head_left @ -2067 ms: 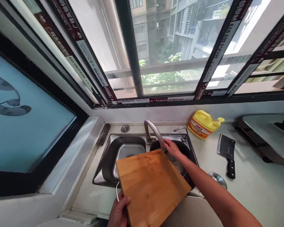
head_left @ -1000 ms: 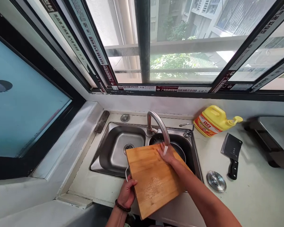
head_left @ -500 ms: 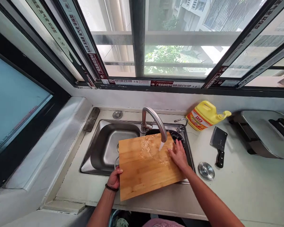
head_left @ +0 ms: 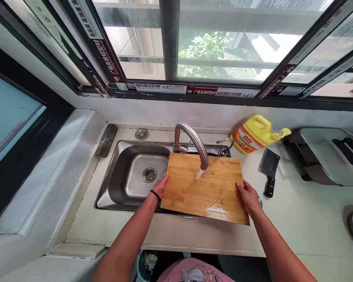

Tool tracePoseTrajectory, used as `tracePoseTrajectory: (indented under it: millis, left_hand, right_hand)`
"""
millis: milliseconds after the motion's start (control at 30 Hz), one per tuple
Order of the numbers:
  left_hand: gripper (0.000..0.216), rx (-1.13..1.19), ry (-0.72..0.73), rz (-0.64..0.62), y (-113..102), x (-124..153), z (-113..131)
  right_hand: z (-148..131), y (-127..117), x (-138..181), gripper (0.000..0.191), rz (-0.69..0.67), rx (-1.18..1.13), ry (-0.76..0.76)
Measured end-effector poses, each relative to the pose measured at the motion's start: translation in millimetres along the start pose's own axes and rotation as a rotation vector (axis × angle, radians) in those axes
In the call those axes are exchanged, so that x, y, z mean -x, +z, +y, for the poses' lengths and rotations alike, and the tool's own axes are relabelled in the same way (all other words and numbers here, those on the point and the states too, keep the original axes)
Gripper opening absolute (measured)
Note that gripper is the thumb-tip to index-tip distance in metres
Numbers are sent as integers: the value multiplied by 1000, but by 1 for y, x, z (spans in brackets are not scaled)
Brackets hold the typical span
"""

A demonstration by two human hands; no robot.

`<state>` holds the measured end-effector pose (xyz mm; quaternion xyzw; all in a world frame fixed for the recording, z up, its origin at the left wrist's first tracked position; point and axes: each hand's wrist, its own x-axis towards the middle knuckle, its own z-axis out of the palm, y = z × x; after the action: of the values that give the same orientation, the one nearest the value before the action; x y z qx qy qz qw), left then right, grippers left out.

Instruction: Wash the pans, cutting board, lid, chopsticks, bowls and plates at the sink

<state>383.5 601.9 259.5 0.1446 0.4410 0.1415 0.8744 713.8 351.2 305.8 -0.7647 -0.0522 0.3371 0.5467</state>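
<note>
A wet wooden cutting board (head_left: 191,192) is held over the right part of the sink, under the running faucet (head_left: 195,139). Water falls onto its upper middle, and a wet sheen shows near its lower edge. My left hand (head_left: 161,186) grips the board's left edge, thumb on top, the other fingers mostly hidden beneath. On the right edge my right hand (head_left: 248,196) is closed the same way, its thumb on the face. The board hides most of the right basin; the left basin of the sink (head_left: 129,168) shows its drain.
Right of the sink lie a cleaver (head_left: 269,170) and a yellow detergent jug (head_left: 255,133). Farther right stands a lidded electric pan (head_left: 329,156). A dark block (head_left: 106,140) sits at the sink's back left corner. Below the counter is a bin (head_left: 144,266).
The board has shifted right and turned slightly. My right hand, earlier spread flat on the board's face, now grips its right edge. My left hand keeps its hold.
</note>
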Motion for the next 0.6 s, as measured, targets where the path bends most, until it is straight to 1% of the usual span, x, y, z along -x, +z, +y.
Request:
tracePoseTrajectory:
  millis: [133,267,333,433,533,600]
  left_hand:
    - [58,27,-43,7,1,9,10]
    - [49,45,-76,26,-13,29,28]
    - [48,39,-49,34,-20,38,34]
    - [54,6,3,38,-27,53,34]
    - [65,-17,75,39,-27,74,32]
    - [73,-30,130,46,-22,95,32]
  right_hand:
    - [6,15,-2,61,14,6,-47]
    - [14,40,-7,63,-28,16,-20]
    - [18,52,-9,65,-46,7,17]
    - [24,67,-12,66,-52,9,35]
    - [31,81,-13,62,-55,47,33]
    - [37,92,-12,57,-90,86,34]
